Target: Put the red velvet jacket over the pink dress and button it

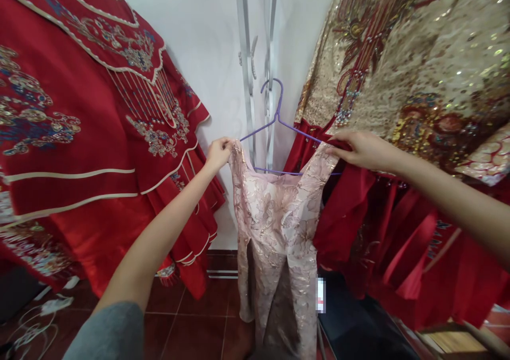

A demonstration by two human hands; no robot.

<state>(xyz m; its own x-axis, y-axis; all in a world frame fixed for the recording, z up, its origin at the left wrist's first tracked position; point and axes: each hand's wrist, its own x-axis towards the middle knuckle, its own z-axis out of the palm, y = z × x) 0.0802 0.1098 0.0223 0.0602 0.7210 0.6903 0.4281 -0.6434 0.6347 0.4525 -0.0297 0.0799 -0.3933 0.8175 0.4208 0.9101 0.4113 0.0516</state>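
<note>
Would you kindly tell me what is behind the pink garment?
Behind the pink garment, the purple hanger, a metal stand and white wall show; the stand's lower part is covered.

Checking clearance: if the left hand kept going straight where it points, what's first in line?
The left hand pinches the pink dress at its shoulder; straight on, up and rightward, it would probably meet the purple hanger first, then the metal stand. Depth is unclear.

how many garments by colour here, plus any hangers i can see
pink garment: 1, gripped at the shoulders by the left hand and right hand
red embroidered garment: 1
gold sequined garment: 1
purple hanger: 1
Total: 4
</note>
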